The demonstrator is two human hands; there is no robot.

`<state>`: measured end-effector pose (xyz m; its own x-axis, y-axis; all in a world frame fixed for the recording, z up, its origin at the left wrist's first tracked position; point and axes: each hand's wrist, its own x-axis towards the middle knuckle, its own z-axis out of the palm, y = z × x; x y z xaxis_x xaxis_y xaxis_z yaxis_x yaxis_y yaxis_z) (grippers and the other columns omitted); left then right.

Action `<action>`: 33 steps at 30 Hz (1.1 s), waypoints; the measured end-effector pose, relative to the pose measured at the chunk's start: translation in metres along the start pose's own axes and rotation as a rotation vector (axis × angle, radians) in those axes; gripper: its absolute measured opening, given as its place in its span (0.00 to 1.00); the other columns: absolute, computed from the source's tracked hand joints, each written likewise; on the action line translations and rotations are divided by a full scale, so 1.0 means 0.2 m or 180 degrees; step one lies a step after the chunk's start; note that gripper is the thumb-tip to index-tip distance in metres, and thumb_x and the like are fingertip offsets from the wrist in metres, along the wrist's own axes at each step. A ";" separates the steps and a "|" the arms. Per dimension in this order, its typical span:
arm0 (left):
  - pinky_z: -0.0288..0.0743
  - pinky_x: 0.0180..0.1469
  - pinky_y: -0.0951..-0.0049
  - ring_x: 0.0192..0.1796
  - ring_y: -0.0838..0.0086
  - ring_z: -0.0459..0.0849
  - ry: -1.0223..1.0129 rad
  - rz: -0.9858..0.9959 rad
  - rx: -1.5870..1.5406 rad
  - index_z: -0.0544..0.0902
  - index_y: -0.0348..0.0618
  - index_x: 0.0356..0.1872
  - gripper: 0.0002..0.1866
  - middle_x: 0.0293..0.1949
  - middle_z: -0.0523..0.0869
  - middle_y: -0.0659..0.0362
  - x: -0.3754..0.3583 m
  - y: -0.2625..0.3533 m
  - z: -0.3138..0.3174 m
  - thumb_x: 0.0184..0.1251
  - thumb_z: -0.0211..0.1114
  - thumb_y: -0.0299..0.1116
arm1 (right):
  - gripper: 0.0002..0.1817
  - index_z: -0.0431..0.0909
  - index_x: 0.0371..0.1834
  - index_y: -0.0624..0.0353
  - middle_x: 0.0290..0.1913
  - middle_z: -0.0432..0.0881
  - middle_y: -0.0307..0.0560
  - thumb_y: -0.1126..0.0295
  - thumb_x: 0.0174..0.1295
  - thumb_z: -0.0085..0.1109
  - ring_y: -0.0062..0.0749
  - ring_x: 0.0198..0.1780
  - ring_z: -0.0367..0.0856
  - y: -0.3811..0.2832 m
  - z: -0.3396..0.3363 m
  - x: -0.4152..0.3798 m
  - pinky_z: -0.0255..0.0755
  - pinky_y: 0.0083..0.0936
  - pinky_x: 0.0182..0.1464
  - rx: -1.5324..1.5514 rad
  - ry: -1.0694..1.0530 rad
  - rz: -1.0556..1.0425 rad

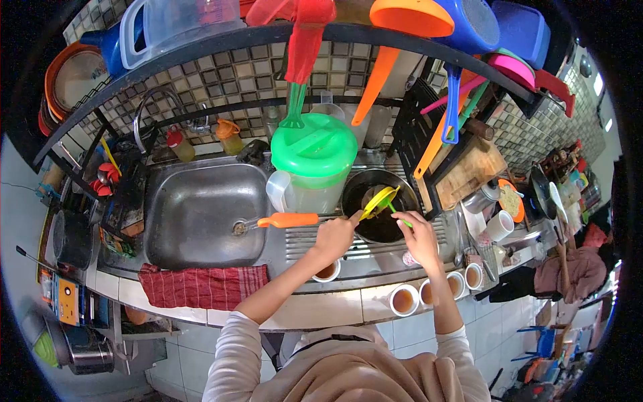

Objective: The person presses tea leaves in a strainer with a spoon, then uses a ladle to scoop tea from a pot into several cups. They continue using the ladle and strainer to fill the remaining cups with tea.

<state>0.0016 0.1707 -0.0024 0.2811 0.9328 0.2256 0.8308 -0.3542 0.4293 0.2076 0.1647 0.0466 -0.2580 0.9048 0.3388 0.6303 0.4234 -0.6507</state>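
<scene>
A pot of dark liquid (378, 233) stands on the ridged drainboard, right of a large pitcher with a green lid (314, 149). Over the pot is a yellow strainer (380, 201), and my left hand (337, 236) is closed at its near edge. An orange-handled utensil (288, 220) lies across by this hand, pointing toward the sink; whether the hand also holds it is unclear. My right hand (418, 236) pinches a thin green handle (400, 216) whose far end meets the strainer. Cups of brown liquid (403, 300) line the counter edge below my right forearm.
The steel sink (206, 221) is on the left, with a red cloth (201, 287) over its front edge. Ladles hang from the black rack (268, 33) overhead. A wooden cutting board (472, 175) and a white cup (499, 226) are right. Another person (576, 273) stands far right.
</scene>
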 end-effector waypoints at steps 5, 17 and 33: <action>0.75 0.24 0.61 0.25 0.58 0.81 -0.0003 0.0105 0.0304 0.71 0.51 0.55 0.25 0.27 0.81 0.50 0.00 0.01 0.02 0.52 0.51 0.25 | 0.10 0.76 0.41 0.61 0.38 0.79 0.50 0.71 0.59 0.50 0.35 0.37 0.77 0.09 0.03 0.00 0.68 0.24 0.42 0.0860 0.0256 0.0539; 0.74 0.20 0.67 0.21 0.64 0.81 0.0069 0.0246 0.0748 0.72 0.55 0.55 0.28 0.28 0.79 0.51 -0.03 0.04 0.03 0.48 0.54 0.24 | 0.12 0.76 0.43 0.60 0.38 0.81 0.48 0.66 0.61 0.49 0.27 0.36 0.79 0.20 0.01 -0.04 0.69 0.22 0.37 0.0600 0.0199 0.0520; 0.74 0.19 0.67 0.22 0.62 0.81 0.0395 -0.0050 0.0919 0.73 0.46 0.49 0.21 0.27 0.79 0.53 -0.04 0.07 -0.08 0.50 0.59 0.31 | 0.10 0.77 0.39 0.57 0.24 0.78 0.46 0.66 0.60 0.51 0.23 0.17 0.71 0.11 0.01 -0.11 0.62 0.22 0.22 0.0427 -0.0013 0.0667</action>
<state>0.0030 0.1565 0.0155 0.2213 0.9164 0.3335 0.9416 -0.2898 0.1715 0.2257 0.1534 0.0242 -0.1351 0.9735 0.1845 0.5676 0.2287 -0.7909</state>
